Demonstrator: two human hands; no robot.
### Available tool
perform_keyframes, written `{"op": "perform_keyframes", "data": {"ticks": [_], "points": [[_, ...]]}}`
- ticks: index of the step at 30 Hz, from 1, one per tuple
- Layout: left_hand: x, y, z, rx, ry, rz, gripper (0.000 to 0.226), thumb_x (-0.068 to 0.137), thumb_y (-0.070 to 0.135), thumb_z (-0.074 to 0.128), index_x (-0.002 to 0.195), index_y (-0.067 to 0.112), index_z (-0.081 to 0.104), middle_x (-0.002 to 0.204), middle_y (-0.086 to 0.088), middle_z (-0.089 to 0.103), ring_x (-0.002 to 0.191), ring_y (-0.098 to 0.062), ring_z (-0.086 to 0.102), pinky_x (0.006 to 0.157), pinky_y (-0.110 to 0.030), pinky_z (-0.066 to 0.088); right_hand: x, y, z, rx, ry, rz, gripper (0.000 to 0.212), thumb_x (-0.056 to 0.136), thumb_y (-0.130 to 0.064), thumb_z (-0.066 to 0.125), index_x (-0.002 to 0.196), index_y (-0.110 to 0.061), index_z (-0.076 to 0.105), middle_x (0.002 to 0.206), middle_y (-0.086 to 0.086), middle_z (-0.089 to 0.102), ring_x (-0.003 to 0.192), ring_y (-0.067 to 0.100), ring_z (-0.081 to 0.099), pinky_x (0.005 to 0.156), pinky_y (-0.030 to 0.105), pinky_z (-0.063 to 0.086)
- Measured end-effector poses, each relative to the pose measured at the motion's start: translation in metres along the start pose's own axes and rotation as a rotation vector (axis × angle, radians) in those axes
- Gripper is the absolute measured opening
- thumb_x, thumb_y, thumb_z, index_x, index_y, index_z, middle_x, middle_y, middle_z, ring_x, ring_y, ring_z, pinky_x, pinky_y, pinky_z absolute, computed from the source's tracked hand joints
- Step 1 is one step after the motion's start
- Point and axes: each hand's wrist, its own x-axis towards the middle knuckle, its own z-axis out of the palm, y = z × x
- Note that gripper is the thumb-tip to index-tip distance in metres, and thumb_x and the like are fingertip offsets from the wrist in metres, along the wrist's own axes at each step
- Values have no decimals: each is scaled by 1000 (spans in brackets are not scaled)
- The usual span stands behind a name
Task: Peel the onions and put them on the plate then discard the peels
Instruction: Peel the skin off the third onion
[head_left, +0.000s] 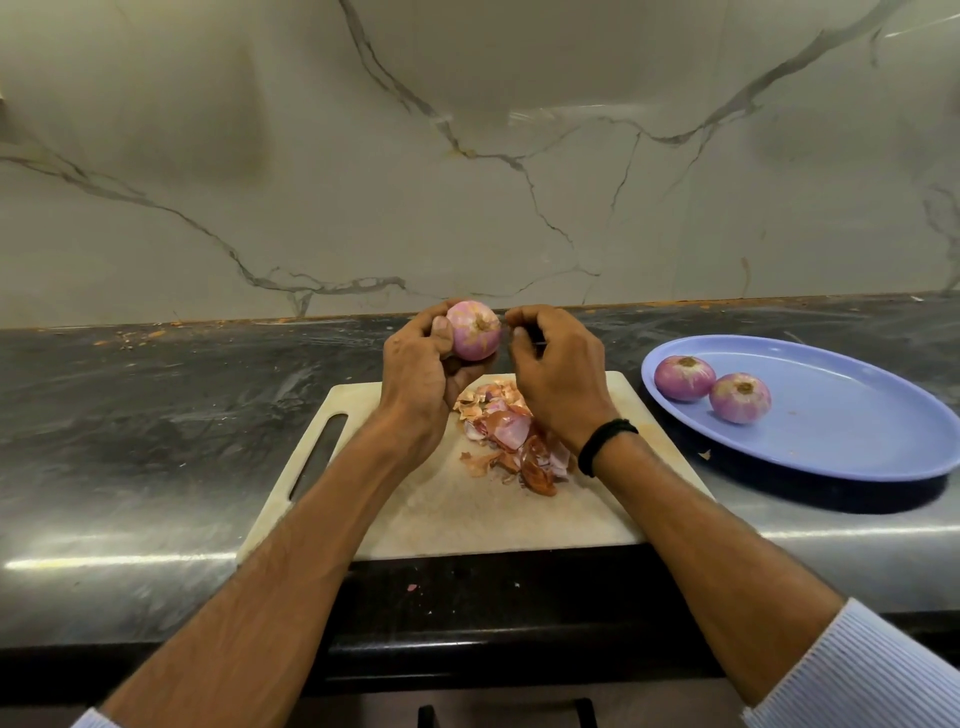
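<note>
Your left hand (421, 374) grips a peeled onion (474, 331), fingers and thumb curled round it, holding it up above the far edge of the pale cutting board (457, 525). Your right hand (556, 364) sits just beside the onion with its fingers curled in; whether it pinches a scrap of skin cannot be told. A black wristband (605, 441) circles your right wrist, and a striped sleeve (857, 670) is pushed up that arm. A heap of papery peels (511, 436) lies in the middle of the board, between your forearms. The board rests on a dark, glossy stone countertop (156, 415), its handle slot at your left. To your right on the counter stands a blue oval plate (857, 447) holding two peeled onions (684, 378) (740, 398), side by side near its left rim. Small crumbs of skin lie along the back of the counter, where it meets a pale marble wall (467, 156) with grey veins.
</note>
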Motion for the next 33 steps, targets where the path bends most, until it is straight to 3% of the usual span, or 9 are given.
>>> {"op": "perform_keyframes", "data": {"ticks": [3, 6, 11, 14, 28, 33], "points": [[1, 0, -1, 25, 1, 7, 29, 108, 8, 36, 120, 8, 62, 118, -16, 65, 102, -29, 69, 88, -42, 60, -1, -5, -3, -3, -52, -15, 28, 90, -1, 53, 111, -6, 69, 105, 6, 70, 97, 14, 63, 86, 20, 49], [0, 0, -2, 45, -9, 22, 30, 108, 9, 37, 123, 8, 62, 122, -17, 64, 104, -28, 67, 87, -38, 61, -2, -7, -3, 33, -69, -12, 23, 92, -13, 60, 113, -10, 69, 106, 3, 70, 95, 11, 61, 85, 21, 51], [-1, 2, -4, 90, -70, 14, 33, 107, 8, 39, 121, 19, 66, 124, -11, 65, 106, -28, 69, 89, -40, 60, -1, -4, -3, 69, -27, -19, 23, 94, -16, 61, 115, -10, 67, 105, 2, 69, 93, 6, 59, 82, 8, 47], [-3, 3, -4, 42, -132, -10, 35, 105, 3, 40, 126, 15, 64, 122, -12, 66, 108, -30, 70, 90, -44, 60, 0, -3, -3, 78, -2, -17, 22, 95, -14, 60, 116, -10, 67, 106, 1, 69, 93, 4, 58, 82, 2, 43], [1, 0, -7, 56, -155, 22, 32, 104, 11, 47, 134, 12, 59, 131, -12, 62, 116, -30, 65, 96, -43, 57, -1, -5, -1, 142, 36, -69, 17, 95, -22, 63, 107, -11, 65, 101, 2, 67, 90, 9, 62, 79, 14, 52], [0, -2, -6, 99, -146, 62, 30, 102, 15, 51, 129, 15, 62, 131, -10, 63, 116, -28, 66, 93, -40, 59, 0, -2, 1, 77, 64, -161, 16, 93, -18, 64, 107, -9, 67, 102, 7, 61, 87, 9, 58, 78, 10, 48]]}}
